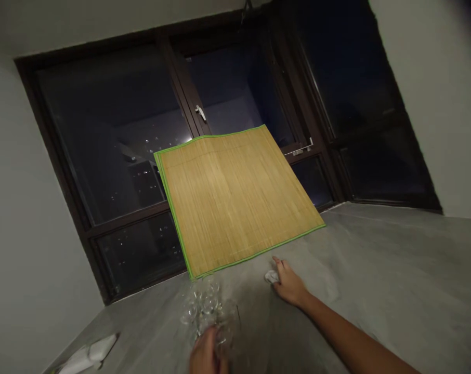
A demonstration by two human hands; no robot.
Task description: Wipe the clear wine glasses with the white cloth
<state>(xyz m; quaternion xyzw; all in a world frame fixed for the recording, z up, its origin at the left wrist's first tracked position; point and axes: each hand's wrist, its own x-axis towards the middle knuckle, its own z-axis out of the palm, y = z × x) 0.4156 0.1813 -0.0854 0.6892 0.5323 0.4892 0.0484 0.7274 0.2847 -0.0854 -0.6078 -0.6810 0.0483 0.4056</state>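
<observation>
My right hand reaches over the grey ledge and is closed on a crumpled white tissue or cloth, with the index finger stretched forward. Just ahead of it lies the lower green edge of a bamboo mat. My left hand is low in the view, smeared by motion, at the near side of a cluster of clear glasses. Some of the glass close to that hand is blurred too. Its fingers are partly hidden, so I cannot make out whether it grips one.
The mat leans up against a dark-framed window with a white handle. A white folded item lies at the lower left of the grey stone ledge. Pale walls close in both sides.
</observation>
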